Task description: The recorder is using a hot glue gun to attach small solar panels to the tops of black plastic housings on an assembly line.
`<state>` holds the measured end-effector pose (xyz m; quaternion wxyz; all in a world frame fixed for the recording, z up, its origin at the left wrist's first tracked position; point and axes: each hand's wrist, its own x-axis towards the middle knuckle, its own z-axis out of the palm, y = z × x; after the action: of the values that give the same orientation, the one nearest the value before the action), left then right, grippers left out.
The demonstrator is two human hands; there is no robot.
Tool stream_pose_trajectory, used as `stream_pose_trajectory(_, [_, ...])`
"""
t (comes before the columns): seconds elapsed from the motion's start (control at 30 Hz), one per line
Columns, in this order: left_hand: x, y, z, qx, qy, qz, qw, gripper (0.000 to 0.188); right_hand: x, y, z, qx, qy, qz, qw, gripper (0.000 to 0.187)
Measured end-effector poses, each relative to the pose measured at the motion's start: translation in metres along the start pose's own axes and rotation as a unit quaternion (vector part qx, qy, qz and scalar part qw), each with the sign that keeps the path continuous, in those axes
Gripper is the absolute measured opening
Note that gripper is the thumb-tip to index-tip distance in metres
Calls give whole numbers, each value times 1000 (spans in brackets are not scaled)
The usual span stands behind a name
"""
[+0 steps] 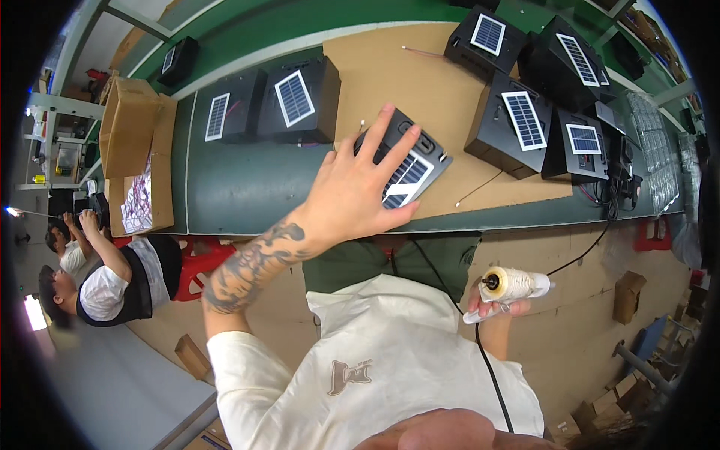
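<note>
My left hand (354, 184) lies spread over a black box with a small solar panel (409, 180) on its face. The fingers are apart, and they hide part of the box. My right hand (504, 307) is off the table's near edge, closed around a cream, barrel-shaped hand tool (514, 283) with a dark round end. What kind of tool it is, I cannot make out. A black cord (486, 367) runs down past that hand. Under the box lies a flat cardboard sheet (375, 64) on the green table (247, 180).
Similar black boxes with solar panels stand at the left (307, 90) and right (510, 124). Thin wires lie on the cardboard. An open carton (161, 187) with bundled wires sits at the table's left end. Clear plastic wrap (652, 142) lies far right. Other people (124, 277) work at left.
</note>
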<state>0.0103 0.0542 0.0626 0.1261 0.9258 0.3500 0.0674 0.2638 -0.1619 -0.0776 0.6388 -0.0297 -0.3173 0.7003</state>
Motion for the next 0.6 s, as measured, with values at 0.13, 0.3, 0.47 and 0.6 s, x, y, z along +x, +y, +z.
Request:
stream_pose_trajectory(0.13, [-15,23,16,-27,91,-113,989,88,4,9,-11,-11,-61,29,998,29])
stream_pose_trajectory(0.3, [-25,32,5,-94,63,-21,993,93,6,32,-5,52,-63,-50,995,39])
stream_pose_trajectory(0.47, [12,-12,-26,-91,-22,128,987,89,3,34,9,70,36,-102,992,33])
stream_pose_trajectory(0.6, [35,-27,-23,-82,-81,214,970,80,-12,37,13,43,107,-142,983,35])
